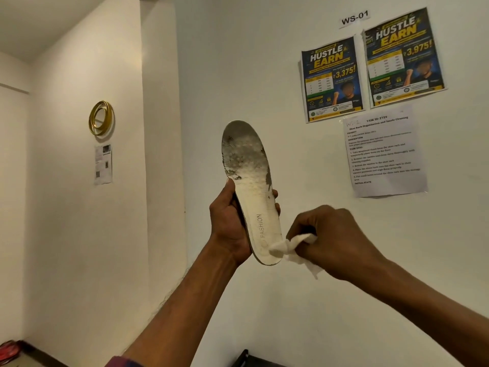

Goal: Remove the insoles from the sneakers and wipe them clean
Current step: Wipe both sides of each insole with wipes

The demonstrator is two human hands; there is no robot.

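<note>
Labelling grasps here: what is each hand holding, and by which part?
Left hand grips the insole around its heel half, across both edges. Right hand pinches a white tissue by one end; the other end touches the insole's heel.

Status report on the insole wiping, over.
Left hand grips insole upright. Right hand pinches white wipe at heel. Toe end dirty. Nothing in the way.

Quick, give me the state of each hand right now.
Left hand: grips the insole upright by its heel half.
Right hand: pinches a white wipe against the insole's heel.
</note>
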